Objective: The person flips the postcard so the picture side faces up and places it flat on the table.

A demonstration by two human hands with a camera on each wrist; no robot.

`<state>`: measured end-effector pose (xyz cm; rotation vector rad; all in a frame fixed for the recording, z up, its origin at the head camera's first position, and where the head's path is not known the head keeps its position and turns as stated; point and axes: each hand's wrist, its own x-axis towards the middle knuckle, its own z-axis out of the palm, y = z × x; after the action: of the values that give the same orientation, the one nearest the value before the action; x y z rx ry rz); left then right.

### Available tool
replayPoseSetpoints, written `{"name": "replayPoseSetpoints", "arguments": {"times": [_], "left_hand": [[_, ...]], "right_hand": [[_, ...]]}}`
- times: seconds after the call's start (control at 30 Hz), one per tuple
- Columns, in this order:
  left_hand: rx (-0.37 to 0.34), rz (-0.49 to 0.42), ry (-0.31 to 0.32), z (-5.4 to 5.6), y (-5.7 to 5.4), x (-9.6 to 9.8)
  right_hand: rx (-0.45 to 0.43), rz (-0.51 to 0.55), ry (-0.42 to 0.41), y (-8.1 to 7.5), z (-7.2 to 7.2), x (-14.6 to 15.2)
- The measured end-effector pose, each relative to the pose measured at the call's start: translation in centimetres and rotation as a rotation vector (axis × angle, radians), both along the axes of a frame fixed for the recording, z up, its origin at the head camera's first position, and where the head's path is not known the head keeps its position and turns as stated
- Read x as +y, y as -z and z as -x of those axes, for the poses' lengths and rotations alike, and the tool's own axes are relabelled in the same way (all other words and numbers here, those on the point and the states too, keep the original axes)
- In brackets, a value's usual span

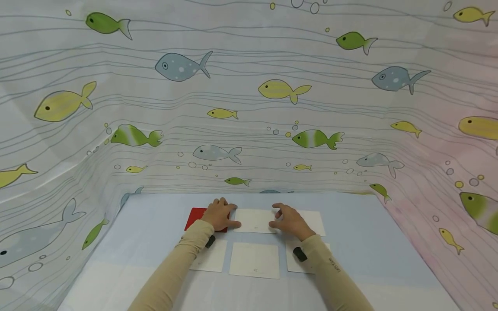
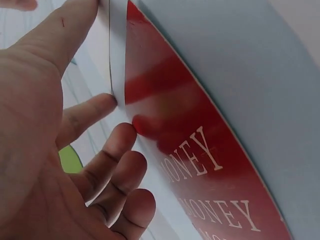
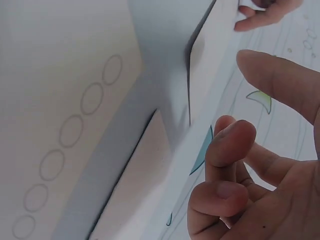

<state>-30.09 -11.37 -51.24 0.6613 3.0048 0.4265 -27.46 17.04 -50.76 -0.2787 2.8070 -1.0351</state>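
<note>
My left hand point(image 1: 219, 215) is over a red card point(image 1: 195, 216) in the back row, and its thumb and forefinger reach to the left edge of the middle white card point(image 1: 254, 219). White lettering reading MONEY shows on the red card point(image 2: 175, 100) in the left wrist view. My right hand point(image 1: 292, 221) hovers by that white card's right edge, thumb and forefinger apart, the other fingers loosely bent. Nothing sits between the fingers of my right hand point(image 3: 270, 165) in the right wrist view. Behind it lies another white card point(image 1: 315, 221), partly covered by the hand.
A front row of white cards lies nearer me: a left card point(image 1: 212, 259), a middle card point(image 1: 254, 260) and a right card point(image 1: 293, 263), the outer ones partly under my forearms. The table point(image 1: 362, 242) has a pale blue cover. A fish-patterned curtain point(image 1: 249, 129) surrounds it.
</note>
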Motion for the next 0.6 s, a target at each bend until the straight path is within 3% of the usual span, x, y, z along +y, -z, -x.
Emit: {"name": "replayPoseSetpoints", "arguments": {"times": [0.17,0.33,0.6], "left_hand": [[-0.014,0.0,-0.005,-0.1,-0.3,0.2],[-0.002,-0.011,-0.006,0.0,0.1,0.3],[0.13,-0.071,0.002,-0.2,0.9,0.1]], "right_hand": [[-0.002,0.024,0.006,0.1,0.1,0.4],[-0.006,0.023,0.003,0.5,0.2,0.6],[-0.002,0.035,0.011,1.1,0.6,0.5]]}}
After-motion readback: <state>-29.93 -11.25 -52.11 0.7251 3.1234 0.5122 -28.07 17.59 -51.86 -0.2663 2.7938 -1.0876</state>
